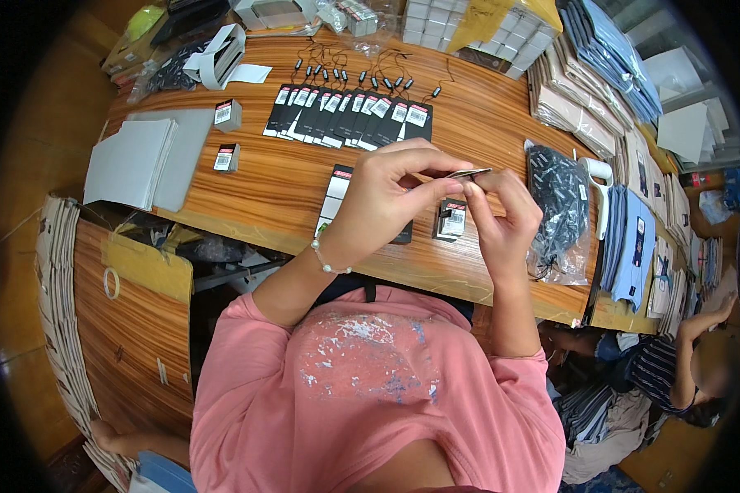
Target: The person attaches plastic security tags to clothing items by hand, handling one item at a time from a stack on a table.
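Above the table's near edge, my left hand (390, 185) and my right hand (508, 215) pinch a small thin tag (470, 172) between thumbs and fingers. It is seen nearly edge-on, so its face is hidden. Just below stands a small stack of tags (450, 222) with a barcode label on top. Partly covered by my left hand and wrist lies a black card with white labels (333, 201). Beyond my hands a fanned row of black hang tags (349, 117) has barcode stickers and black cords (378, 80).
Two more small tag stacks (227, 157) stand left of the row, near white sheets (131, 163). At right are a clear bag of black cords (557, 197), a white tape dispenser (602, 185) and bagged folded garments (580, 103). A co-worker (662, 370) sits at lower right.
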A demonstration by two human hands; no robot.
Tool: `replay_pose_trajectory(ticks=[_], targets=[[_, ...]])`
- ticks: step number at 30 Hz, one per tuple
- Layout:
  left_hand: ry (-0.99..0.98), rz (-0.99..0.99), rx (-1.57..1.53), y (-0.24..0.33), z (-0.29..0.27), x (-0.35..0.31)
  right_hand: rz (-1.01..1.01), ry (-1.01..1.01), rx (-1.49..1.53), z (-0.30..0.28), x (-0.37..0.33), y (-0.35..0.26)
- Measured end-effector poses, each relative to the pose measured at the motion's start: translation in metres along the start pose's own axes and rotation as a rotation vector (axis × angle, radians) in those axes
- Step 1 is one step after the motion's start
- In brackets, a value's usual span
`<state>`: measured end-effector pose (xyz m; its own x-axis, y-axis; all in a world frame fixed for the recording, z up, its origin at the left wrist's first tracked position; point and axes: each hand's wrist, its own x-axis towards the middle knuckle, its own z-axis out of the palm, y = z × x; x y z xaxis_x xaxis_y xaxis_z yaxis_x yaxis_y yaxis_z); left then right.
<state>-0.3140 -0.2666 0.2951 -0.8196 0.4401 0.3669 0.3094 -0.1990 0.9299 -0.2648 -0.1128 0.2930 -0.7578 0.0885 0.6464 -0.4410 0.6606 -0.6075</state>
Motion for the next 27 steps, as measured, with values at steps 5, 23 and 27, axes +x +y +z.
replay_pose_trajectory(ticks=[5,23,27], targets=[[-0.021,-0.093,-0.073,0.002,-0.001,-0.001,0.086,0.080,0.169,-0.002,0.000,0.003],[0.007,0.585,0.599,0.001,-0.006,-0.002,0.524,-0.300,0.912,-0.014,0.003,0.007],[0.011,0.793,0.698,-0.002,-0.007,0.001,0.553,-0.284,0.969,-0.012,0.001,0.006]])
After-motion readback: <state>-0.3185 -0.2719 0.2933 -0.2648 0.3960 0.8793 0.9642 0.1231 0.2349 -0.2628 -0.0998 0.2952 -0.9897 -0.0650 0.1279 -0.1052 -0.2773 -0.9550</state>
